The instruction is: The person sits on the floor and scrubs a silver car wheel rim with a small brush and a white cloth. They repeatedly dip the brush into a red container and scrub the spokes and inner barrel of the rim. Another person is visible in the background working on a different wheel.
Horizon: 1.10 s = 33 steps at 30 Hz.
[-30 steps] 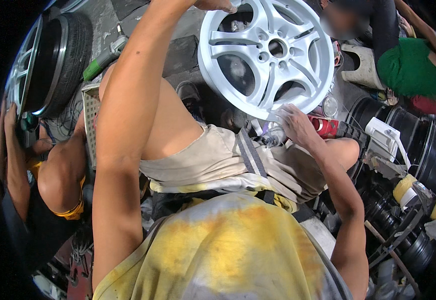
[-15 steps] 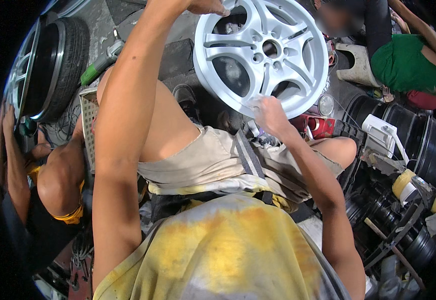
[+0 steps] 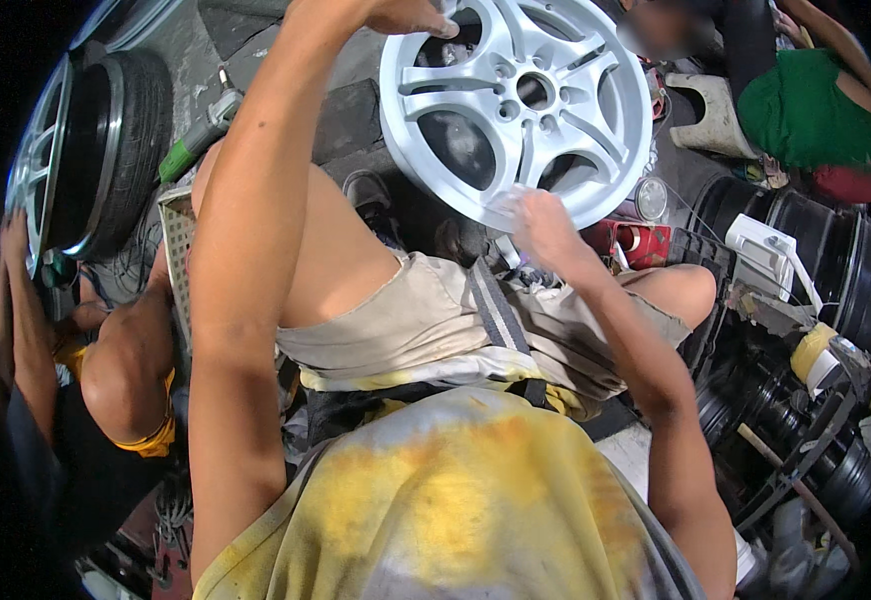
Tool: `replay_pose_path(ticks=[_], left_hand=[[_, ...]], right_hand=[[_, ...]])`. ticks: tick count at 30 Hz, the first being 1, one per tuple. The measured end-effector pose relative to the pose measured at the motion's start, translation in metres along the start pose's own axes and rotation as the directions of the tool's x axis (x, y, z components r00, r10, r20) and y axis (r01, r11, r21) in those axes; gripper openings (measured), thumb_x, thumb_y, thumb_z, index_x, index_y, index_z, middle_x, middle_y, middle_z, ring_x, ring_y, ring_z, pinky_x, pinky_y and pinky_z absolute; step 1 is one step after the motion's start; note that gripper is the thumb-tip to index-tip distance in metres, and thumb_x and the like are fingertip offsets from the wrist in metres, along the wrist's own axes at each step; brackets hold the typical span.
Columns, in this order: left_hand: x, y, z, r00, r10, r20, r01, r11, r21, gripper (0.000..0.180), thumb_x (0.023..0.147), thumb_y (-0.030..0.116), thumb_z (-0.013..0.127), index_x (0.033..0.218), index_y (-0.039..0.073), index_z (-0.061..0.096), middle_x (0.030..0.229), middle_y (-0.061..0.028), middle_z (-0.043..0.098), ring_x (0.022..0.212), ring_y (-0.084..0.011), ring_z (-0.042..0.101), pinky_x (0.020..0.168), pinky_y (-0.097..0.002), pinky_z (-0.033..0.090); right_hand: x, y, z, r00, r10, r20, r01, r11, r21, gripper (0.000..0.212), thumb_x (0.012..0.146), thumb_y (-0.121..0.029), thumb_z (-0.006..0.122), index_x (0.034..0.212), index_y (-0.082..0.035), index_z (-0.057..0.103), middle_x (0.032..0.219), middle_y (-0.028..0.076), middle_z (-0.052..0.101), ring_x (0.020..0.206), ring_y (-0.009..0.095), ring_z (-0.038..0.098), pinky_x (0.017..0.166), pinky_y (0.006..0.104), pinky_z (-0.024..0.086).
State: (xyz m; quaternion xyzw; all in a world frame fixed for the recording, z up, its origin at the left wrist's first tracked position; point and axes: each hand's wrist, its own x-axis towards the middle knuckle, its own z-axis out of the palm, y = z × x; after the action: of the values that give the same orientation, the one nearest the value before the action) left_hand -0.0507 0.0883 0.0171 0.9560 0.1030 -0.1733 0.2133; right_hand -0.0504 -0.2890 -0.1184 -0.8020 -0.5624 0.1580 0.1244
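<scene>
A pale silver alloy wheel rim (image 3: 571,130) with paired spokes stands tilted before my knees, its face toward me. At its upper left edge is my left hand (image 3: 411,17), closed on the rim; part of that hand lies beyond the picture's top. My right hand (image 3: 548,232) is closed at the rim's lower edge. It pinches a thin whitish sheet (image 3: 506,204) pressed against the rim's lip; motion blurs the sheet, and I cannot tell its material.
A green and grey angle grinder (image 3: 201,130) lies left of my knee beside a plastic crate (image 3: 178,235). Farther left, a person works at a tyred wheel (image 3: 131,140). Another person in green sits at the upper right. Dark rims (image 3: 826,240) and a red can (image 3: 646,245) are to the right.
My right hand and the whitish sheet have shifted very slightly along the rim's lower edge. The whole view has moved a little; my left hand keeps its hold.
</scene>
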Motion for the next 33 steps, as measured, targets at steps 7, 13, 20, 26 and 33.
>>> replay_pose_path(ticks=[7,13,20,26,33], left_hand=[[-0.023,-0.001,-0.015,0.996,-0.067,-0.050,0.066,0.998,-0.008,0.053,0.086,0.048,0.073,0.120,0.007,0.073,0.111,-0.0226,0.073,0.104,-0.0389,0.070,0.092,-0.0459,0.055],[-0.008,-0.008,-0.002,0.999,0.042,-0.013,-0.042,0.999,-0.021,0.053,0.087,0.046,0.073,0.122,0.008,0.073,0.111,-0.0225,0.073,0.106,-0.0388,0.070,0.094,-0.0455,0.054],[0.002,-0.001,-0.002,0.993,0.092,-0.077,-0.089,0.995,0.045,0.056,0.086,0.051,0.072,0.121,0.006,0.073,0.111,-0.0237,0.073,0.107,-0.0404,0.069,0.094,-0.0460,0.055],[-0.009,0.006,0.005,1.000,0.002,0.018,-0.003,0.996,0.090,0.058,0.085,0.052,0.073,0.119,0.005,0.074,0.111,-0.0247,0.072,0.108,-0.0402,0.069,0.095,-0.0463,0.054],[-0.008,0.040,0.029,0.994,0.069,-0.079,-0.066,0.997,0.038,0.053,0.082,0.036,0.081,0.126,0.006,0.072,0.119,-0.0207,0.072,0.105,-0.0376,0.072,0.092,-0.0449,0.058]], right_hand=[[0.004,-0.009,-0.015,0.975,0.089,0.204,-0.080,0.996,-0.051,0.034,0.082,-0.007,0.056,0.109,-0.010,0.076,0.099,0.020,0.071,0.086,0.039,0.069,0.081,0.0484,0.057],[-0.020,0.004,-0.023,0.976,0.009,0.219,0.012,0.995,-0.097,0.038,0.082,-0.008,0.057,0.116,-0.012,0.074,0.107,0.016,0.070,0.098,0.035,0.067,0.087,0.0453,0.056],[0.006,-0.058,-0.009,0.996,0.074,-0.051,-0.069,0.993,0.097,0.035,0.080,-0.001,0.064,0.114,-0.008,0.071,0.113,0.016,0.068,0.111,0.034,0.064,0.098,0.0443,0.052],[-0.049,-0.001,-0.032,0.998,0.064,0.004,-0.063,0.994,-0.085,0.028,0.081,-0.003,0.060,0.106,-0.007,0.074,0.109,0.018,0.068,0.105,0.033,0.065,0.095,0.0437,0.053],[0.029,-0.039,0.004,0.955,0.272,0.120,-0.277,0.961,0.023,0.030,0.081,-0.008,0.061,0.108,-0.010,0.073,0.098,0.017,0.069,0.093,0.036,0.068,0.079,0.0480,0.056]])
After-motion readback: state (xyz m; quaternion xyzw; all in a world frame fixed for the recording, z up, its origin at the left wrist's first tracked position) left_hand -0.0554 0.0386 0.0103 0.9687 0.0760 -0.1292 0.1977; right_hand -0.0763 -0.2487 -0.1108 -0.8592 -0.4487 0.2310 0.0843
